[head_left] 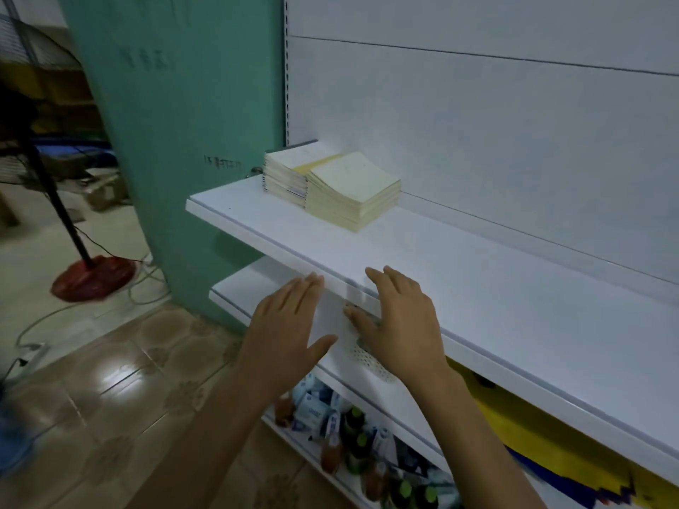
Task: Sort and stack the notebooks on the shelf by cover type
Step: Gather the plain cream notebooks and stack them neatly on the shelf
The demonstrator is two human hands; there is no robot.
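Two stacks of notebooks stand side by side near the left end of the white shelf (pixel 459 288). The left stack (pixel 284 176) has a white cover on top and coloured spines. The right stack (pixel 354 194) is pale yellow and sits slightly turned. A yellow cover (pixel 312 165) shows between them. My left hand (pixel 288 321) hovers in front of the shelf's front edge with its fingers straight, holding nothing. My right hand (pixel 398 321) reaches over the front edge with its fingers spread and empty. Both hands are well short of the stacks.
A lower white shelf (pixel 330 361) sits under my hands. Bottles and packets (pixel 349 435) crowd the bottom shelf. A green wall (pixel 176 141) stands left of the shelving. A fan with a red base (pixel 92 277) and cables lies on the tiled floor at the left.
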